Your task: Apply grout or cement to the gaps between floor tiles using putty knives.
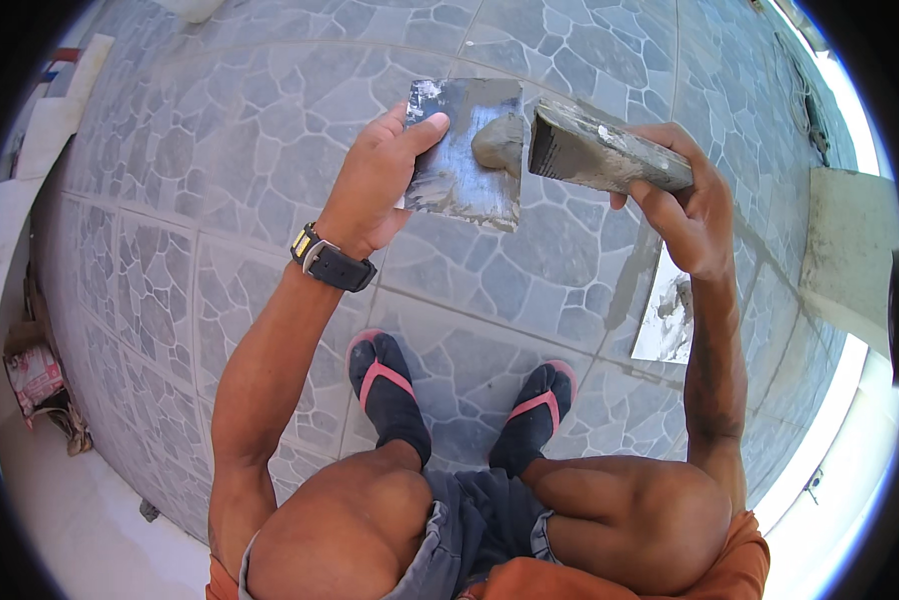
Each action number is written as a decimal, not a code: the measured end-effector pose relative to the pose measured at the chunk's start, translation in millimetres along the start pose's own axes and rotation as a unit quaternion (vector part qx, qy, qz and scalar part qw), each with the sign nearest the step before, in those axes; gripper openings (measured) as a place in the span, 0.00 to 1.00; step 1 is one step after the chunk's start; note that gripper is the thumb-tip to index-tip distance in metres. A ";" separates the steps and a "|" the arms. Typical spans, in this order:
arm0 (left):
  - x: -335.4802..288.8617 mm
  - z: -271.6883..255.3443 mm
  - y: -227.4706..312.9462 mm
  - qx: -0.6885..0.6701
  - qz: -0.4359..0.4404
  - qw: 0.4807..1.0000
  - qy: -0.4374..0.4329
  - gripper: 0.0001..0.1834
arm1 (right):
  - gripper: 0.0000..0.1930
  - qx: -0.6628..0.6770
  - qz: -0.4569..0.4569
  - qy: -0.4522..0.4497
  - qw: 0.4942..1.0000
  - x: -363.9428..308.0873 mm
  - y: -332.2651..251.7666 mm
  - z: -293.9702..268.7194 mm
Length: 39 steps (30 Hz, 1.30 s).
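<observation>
My left hand (375, 175) grips a thin, flat rectangular metal plate (450, 190) by its left edge, thumb on top. A rounded lump of grey mortar (498, 145) sits near the plate's right edge. My right hand (690, 200) is closed around a long, box-shaped piece (600, 155) smeared with mortar; its exact kind is unclear. The dark broad end of that piece points at the lump, a narrow gap from the plate. Beneath my right wrist, a white sheet (658, 335) with grey mortar on it lies on the floor, partly hidden by the forearm.
Grey stone-pattern tiles (470, 330) cover the floor around my feet, which wear dark socks and pink-strapped flip-flops (388, 380). A pale block (845, 245) stands at the right. Along the left wall lie a torn red-and-white package (35, 380) and pale panels (55, 130).
</observation>
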<state>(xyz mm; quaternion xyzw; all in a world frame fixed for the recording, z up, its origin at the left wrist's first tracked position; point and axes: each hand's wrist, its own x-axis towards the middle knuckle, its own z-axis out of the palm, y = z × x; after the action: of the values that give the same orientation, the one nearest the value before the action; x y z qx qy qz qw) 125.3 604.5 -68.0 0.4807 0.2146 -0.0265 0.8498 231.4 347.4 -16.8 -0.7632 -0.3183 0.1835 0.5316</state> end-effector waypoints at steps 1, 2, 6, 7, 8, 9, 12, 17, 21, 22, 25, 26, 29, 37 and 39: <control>0.0 0.0 -1.2 0.000 -0.002 1.000 0.000 0.14 | 0.20 -0.028 0.021 0.000 0.999 1.1 -3.6 1.3; 1.0 0.4 -1.8 0.006 -0.003 1.000 0.000 0.14 | 0.20 -0.029 0.022 0.001 0.999 1.5 -4.7 1.5; 3.5 1.3 -6.2 0.002 0.008 1.000 -0.003 0.14 | 0.19 -0.120 -0.052 -0.026 0.991 4.1 -10.1 4.4; 3.4 0.4 -6.8 0.003 0.008 1.000 -0.003 0.14 | 0.19 -0.147 -0.085 -0.033 0.985 4.8 -11.1 5.4; 4.0 -0.4 -7.8 0.004 0.009 1.000 -0.002 0.14 | 0.19 -0.147 -0.085 -0.033 0.985 4.7 -9.8 4.9; 4.2 -1.1 -8.4 0.004 0.010 1.000 -0.001 0.14 | 0.20 -0.185 -0.069 -0.071 0.978 4.3 -7.4 3.6; 2.0 -7.6 -6.5 0.006 0.007 1.000 0.021 0.14 | 0.22 -0.278 0.012 -0.158 0.948 3.6 -4.3 -2.1; 3.6 -12.1 4.9 0.018 0.024 1.000 0.005 0.14 | 0.26 -0.289 0.044 -0.133 0.947 -10.4 3.2 -22.4; 2.9 -12.2 5.3 0.040 0.017 0.999 -0.001 0.14 | 0.32 -0.265 -0.209 -0.115 0.934 0.7 -14.7 -21.2; 2.6 -11.6 5.4 0.040 0.015 0.999 -0.003 0.14 | 0.34 -0.302 -0.276 -0.134 0.903 4.9 -16.6 -16.8; 1.7 -9.1 6.5 0.037 0.003 0.999 -0.013 0.15 | 0.35 -0.323 -0.313 -0.143 0.881 11.3 -17.9 -8.7; 2.6 -9.3 5.0 0.040 0.001 0.999 -0.025 0.15 | 0.35 -0.323 -0.314 -0.143 0.881 11.2 -17.1 -6.4; 1.9 -7.5 4.3 0.042 -0.002 0.998 -0.038 0.15 | 0.35 -0.352 -0.318 -0.159 0.866 10.6 -14.1 0.3; 6.8 -27.7 -4.6 0.030 -0.027 0.999 -0.010 0.14 | 0.27 -0.366 -0.243 -0.224 0.870 32.0 12.0 -26.8; 7.1 -33.2 -3.3 0.026 -0.019 0.999 0.035 0.14 | 0.20 -0.362 0.007 -0.225 0.905 39.1 29.4 -47.0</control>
<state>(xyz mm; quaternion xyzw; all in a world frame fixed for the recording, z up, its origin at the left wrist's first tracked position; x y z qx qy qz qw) 119.6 631.4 -88.3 0.4993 0.2521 -0.0315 0.8283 297.4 334.5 -24.5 -0.8440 -0.4683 0.2261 0.1315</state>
